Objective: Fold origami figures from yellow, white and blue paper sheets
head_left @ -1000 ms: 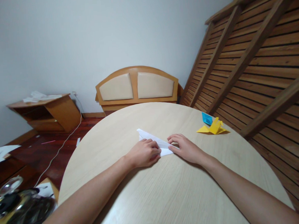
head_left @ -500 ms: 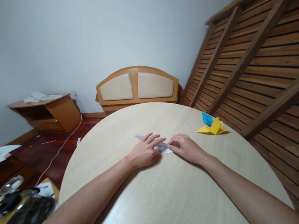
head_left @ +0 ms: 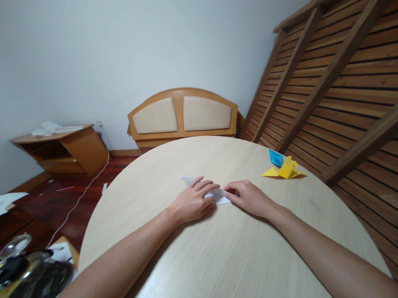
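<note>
Pale wood table (head_left: 227, 256) up close, both forearms laid across it. Left hand (head_left: 192, 203) flat on white paper (head_left: 217, 195) at table centre, fingers spread, pressing, not gripping. Right hand (head_left: 250, 198) at 3 o'clock of paper, fingers curled, tips pinching paper's right end. Paper folded flat, tip poking out at 11 o'clock past left fingers. Yellow origami (head_left: 284, 170) at 2 o'clock, well apart, blue origami (head_left: 275, 157) touching its far side. Headboard (head_left: 183, 114) at 12 o'clock beyond table edge. Nightstand (head_left: 63, 151) at 10 o'clock.
</note>
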Demonstrator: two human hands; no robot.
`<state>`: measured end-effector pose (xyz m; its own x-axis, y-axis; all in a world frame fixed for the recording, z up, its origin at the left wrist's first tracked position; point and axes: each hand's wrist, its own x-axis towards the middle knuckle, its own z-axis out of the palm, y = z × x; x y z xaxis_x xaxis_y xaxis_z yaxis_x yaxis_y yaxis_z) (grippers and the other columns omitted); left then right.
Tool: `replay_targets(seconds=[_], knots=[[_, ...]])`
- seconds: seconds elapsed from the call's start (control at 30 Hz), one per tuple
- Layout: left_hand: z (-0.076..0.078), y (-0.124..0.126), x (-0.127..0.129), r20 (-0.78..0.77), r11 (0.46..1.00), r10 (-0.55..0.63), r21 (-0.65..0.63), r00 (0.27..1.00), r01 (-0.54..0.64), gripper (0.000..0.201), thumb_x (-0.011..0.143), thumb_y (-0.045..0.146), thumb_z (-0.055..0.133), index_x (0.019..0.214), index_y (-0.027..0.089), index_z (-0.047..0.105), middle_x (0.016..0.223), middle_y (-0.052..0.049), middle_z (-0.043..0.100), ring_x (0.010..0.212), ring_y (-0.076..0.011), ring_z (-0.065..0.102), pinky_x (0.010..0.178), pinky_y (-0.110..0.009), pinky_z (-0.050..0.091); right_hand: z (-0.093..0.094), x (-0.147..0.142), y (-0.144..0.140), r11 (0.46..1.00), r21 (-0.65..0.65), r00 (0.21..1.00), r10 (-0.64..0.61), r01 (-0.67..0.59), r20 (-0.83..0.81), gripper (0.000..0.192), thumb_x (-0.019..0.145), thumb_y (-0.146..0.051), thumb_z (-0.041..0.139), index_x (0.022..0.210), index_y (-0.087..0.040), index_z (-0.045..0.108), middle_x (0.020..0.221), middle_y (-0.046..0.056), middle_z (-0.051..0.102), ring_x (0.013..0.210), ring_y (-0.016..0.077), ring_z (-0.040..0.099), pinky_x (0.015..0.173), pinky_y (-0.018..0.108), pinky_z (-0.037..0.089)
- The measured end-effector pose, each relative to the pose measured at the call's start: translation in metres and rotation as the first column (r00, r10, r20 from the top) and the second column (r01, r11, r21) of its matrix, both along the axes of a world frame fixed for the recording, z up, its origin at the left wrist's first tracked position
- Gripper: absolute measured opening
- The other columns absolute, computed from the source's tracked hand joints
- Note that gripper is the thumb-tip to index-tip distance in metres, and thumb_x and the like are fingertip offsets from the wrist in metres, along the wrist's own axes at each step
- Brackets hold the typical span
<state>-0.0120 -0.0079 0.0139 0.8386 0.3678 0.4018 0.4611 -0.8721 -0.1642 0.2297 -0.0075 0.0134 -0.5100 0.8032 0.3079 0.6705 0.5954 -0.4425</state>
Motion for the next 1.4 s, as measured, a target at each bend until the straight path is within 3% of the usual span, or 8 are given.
replay_targets(seconds=[0.17,0.43,0.67,0.9,1.2,1.4], knots=[[0.0007,0.0,0.0011,-0.023,1.0,-0.017,0.003,1.0,0.017,0.017,0.094,0.027,0.059,0.089,0.019,0.073,0.125,-0.008,0.064,0.113,-0.0233,0.057,0.111,-0.045,0.038,-0.0015,0.0013,-0.0001,0.999,-0.031,0.999,-0.028,0.028,-0.014,0.019,0.093,-0.024,0.056,0.103,-0.021,0.072,0.09,0.004,0.076,0.076,0.0179,0.067,0.07,0.027,0.045],[-0.0016,0.0002,0.0006,-0.026,1.0,-0.001,-0.03,1.0,0.0,0.019,0.094,0.028,0.058,0.091,0.018,0.074,0.142,-0.008,0.055,0.132,-0.0273,0.047,0.113,-0.047,0.037,-0.0026,0.0007,-0.0002,0.999,-0.039,1.0,-0.011,0.01,-0.025,0.023,0.092,-0.022,0.056,0.108,-0.023,0.072,0.096,0.003,0.076,0.082,0.0183,0.067,0.074,0.029,0.046],[-0.0049,0.0022,-0.0006,-0.01,1.0,0.012,-0.026,1.0,-0.012,0.02,0.094,0.029,0.058,0.095,0.018,0.074,0.141,-0.009,0.056,0.132,-0.0281,0.048,0.114,-0.048,0.036,-0.0067,0.0014,0.0018,0.996,-0.064,0.996,-0.067,0.063,-0.062,0.033,0.089,-0.021,0.058,0.121,-0.021,0.065,0.091,0.005,0.075,0.078,0.0181,0.067,0.071,0.028,0.047],[-0.0055,0.0022,0.0009,-0.004,1.0,0.018,-0.021,1.0,-0.019,0.018,0.094,0.028,0.059,0.091,0.018,0.073,0.142,-0.009,0.054,0.132,-0.0271,0.047,0.113,-0.048,0.036,-0.0063,-0.0016,0.0,0.999,-0.034,0.999,-0.038,0.037,-0.037,0.011,0.087,-0.019,0.06,0.094,-0.02,0.068,0.089,0.003,0.073,0.075,0.0163,0.064,0.069,0.027,0.045],[-0.0036,0.0026,0.0021,0.006,1.0,0.002,0.021,1.0,-0.003,0.013,0.095,0.022,0.056,0.1,0.02,0.067,0.11,-0.004,0.069,0.102,-0.0201,0.061,0.108,-0.043,0.038,-0.0046,-0.0056,-0.004,0.999,-0.032,1.0,-0.003,0.003,-0.007,0.004,0.085,-0.019,0.061,0.082,-0.02,0.063,0.076,0.001,0.066,0.068,0.0152,0.058,0.061,0.025,0.039],[-0.0038,0.0023,0.0048,-0.031,0.996,0.078,0.048,0.996,-0.076,0.016,0.098,0.022,0.051,0.109,0.018,0.061,0.088,-0.003,0.068,0.087,-0.0196,0.063,0.086,-0.035,0.044,-0.0029,-0.0061,-0.0069,0.995,-0.052,0.996,0.088,-0.088,-0.017,0.009,0.084,-0.013,0.058,0.084,-0.02,0.063,0.08,0.001,0.065,0.071,0.0146,0.058,0.065,0.025,0.041]])
